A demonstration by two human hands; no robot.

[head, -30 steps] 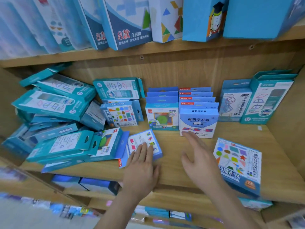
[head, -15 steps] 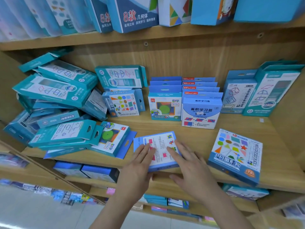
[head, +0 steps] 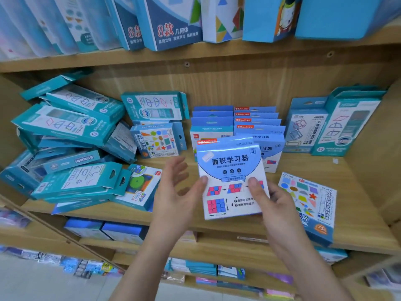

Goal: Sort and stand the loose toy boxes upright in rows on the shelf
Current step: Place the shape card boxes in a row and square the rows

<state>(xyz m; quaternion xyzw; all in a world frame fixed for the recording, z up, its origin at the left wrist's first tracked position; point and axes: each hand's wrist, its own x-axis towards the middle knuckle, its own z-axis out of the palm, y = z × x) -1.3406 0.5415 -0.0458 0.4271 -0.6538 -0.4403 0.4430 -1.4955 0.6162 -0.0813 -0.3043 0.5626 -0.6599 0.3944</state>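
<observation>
The right hand pinches the blue box by its lower corner, above the shelf before its matching row. The left hand, fingers wide, steadies one edge. Probably light, stiff cardboard: grip the sides.

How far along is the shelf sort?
Done: two upright rows of blue boxes at centre back, teal boxes standing at right. In hand: right hand grips a blue-and-white box, left hand open beside it. To do: tumbled teal pile at left, shapes box lying flat at right.
</observation>
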